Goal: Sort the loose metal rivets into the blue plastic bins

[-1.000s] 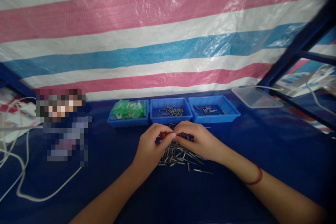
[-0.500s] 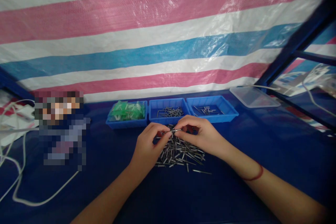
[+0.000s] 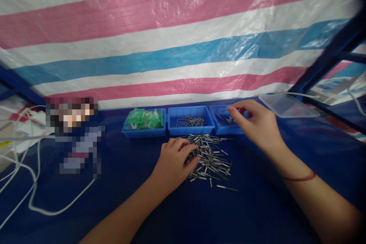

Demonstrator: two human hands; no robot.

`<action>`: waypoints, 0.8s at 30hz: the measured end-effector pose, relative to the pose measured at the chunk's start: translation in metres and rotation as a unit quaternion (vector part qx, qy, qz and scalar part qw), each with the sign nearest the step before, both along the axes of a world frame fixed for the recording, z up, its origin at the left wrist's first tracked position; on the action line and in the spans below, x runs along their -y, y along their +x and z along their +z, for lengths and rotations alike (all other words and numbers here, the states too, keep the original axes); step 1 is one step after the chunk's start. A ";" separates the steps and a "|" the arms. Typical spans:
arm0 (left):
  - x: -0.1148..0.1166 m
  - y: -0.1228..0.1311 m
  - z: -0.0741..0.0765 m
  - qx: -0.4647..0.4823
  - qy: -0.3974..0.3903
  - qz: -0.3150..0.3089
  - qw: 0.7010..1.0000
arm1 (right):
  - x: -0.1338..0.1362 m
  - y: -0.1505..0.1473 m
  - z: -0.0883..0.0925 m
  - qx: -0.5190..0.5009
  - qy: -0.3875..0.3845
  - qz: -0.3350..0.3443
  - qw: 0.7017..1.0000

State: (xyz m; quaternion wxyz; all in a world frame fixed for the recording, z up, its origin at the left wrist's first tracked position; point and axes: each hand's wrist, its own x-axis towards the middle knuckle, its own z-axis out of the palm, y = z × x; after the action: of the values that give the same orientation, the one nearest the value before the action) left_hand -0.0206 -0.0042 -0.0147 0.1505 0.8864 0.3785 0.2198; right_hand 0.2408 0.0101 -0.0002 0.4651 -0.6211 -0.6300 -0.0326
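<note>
A loose pile of thin metal pins (image 3: 210,156) lies on the dark blue table cover. My left hand (image 3: 174,164) rests on the pile's left edge, its fingers curled down into the pins. My right hand (image 3: 257,124) hovers over the right blue bin (image 3: 221,127), which holds a few pins. Its thumb and fingers are drawn together in a loose pinch, and whatever they hold is too small to see. The middle blue bin (image 3: 191,122) also holds pins. The left blue bin (image 3: 144,122) is filled with green plastic parts.
A clear plastic lid (image 3: 287,106) lies at the back right. White cables (image 3: 37,198) loop across the table's left side. A striped tarpaulin (image 3: 171,45) hangs behind the bins. A dark blue frame bar (image 3: 328,57) slants at the right.
The hands were pinching a pin together above the pile. My right hand has since moved right and back over the right bin, while my left hand dropped onto the pile.
</note>
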 end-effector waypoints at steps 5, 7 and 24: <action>0.001 -0.001 -0.002 -0.061 -0.002 -0.009 0.998 | -0.007 0.014 -0.009 0.122 -0.038 -0.068 0.989; 0.000 0.000 -0.002 -0.066 -0.006 -0.007 0.998 | -0.004 0.005 -0.008 0.128 -0.032 -0.036 0.991; -0.007 0.001 0.001 0.130 -0.060 0.036 0.989 | 0.026 -0.059 0.001 0.037 -0.100 0.329 0.938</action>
State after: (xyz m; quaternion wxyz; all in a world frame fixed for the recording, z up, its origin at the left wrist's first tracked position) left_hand -0.0200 0.0025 -0.0138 0.2431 0.8254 0.3998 0.3159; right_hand 0.1814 -0.0157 0.0004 0.3613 -0.4210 -0.8160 0.1623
